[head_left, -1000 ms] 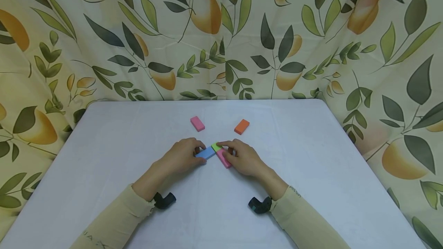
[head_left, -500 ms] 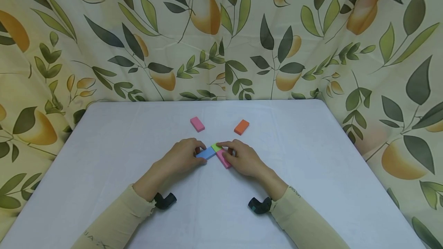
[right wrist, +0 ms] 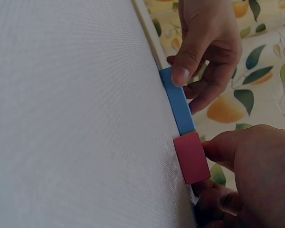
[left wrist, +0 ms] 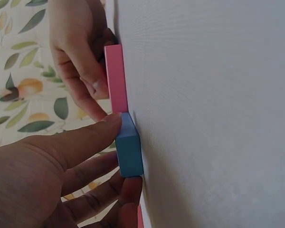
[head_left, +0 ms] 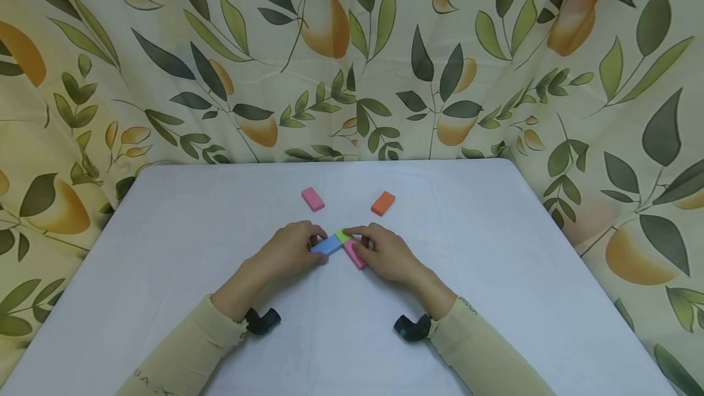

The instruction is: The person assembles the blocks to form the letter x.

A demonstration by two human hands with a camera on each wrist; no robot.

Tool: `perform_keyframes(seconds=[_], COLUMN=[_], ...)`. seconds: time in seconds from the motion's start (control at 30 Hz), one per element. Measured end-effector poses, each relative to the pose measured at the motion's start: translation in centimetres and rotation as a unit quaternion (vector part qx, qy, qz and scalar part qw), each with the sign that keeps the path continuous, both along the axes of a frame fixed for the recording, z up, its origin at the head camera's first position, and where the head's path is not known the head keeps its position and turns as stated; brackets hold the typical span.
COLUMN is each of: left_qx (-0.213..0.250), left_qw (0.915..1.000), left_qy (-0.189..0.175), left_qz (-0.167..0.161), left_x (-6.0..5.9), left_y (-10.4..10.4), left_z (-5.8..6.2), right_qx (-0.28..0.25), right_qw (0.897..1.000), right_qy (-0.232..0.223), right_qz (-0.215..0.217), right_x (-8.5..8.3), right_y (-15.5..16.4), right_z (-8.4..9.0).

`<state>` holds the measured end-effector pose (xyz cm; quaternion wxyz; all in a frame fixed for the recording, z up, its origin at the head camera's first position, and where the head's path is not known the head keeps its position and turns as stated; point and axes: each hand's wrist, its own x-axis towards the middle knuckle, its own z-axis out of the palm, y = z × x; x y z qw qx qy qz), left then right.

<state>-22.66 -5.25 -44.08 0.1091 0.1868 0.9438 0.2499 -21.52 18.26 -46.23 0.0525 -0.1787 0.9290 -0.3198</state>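
Note:
A blue block (head_left: 329,244), a green block (head_left: 341,234) and a pink block (head_left: 352,253) lie end to end in a bent line on the white table, the green one at the bend. My left hand (head_left: 289,248) pinches the blue block near its outer end, thumb on the near side and fingers on the far side. The pink block is gripped by my right hand (head_left: 389,250), whose index fingertip rests on the green block. In the right wrist view, only a thin green edge shows between the blue and pink blocks.
Farther back on the table (head_left: 220,200) lie a second pink block (head_left: 313,198) and an orange block (head_left: 382,203), apart from each other. A leaf-and-fruit patterned curtain (head_left: 385,78) hangs behind the table's back edge and along both sides.

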Motion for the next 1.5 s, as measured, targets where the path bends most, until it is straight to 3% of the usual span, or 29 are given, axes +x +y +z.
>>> perform_keyframes(seconds=[0.8, 1.17, 1.5], left_qx=[0.049, 0.041, 0.049], left_qw=[0.9986, 0.9981, 0.9977], left_qy=[0.016, 0.034, 0.028], left_qz=[-0.011, -0.03, -0.036], left_x=[-0.03, -0.42, -0.69], left_y=[0.24, 0.55, 0.75], left_z=[-0.82, -0.86, -0.91], right_qx=[0.0, 0.007, 0.001], right_qw=[1.0, 1.0, 1.0], right_qy=[-0.021, -0.001, -0.002], right_qz=[-0.012, 0.0, -0.006], right_x=[0.1, -0.19, -0.03], right_y=[-0.41, -0.38, -0.11], right_z=[-0.43, -0.38, -0.17])
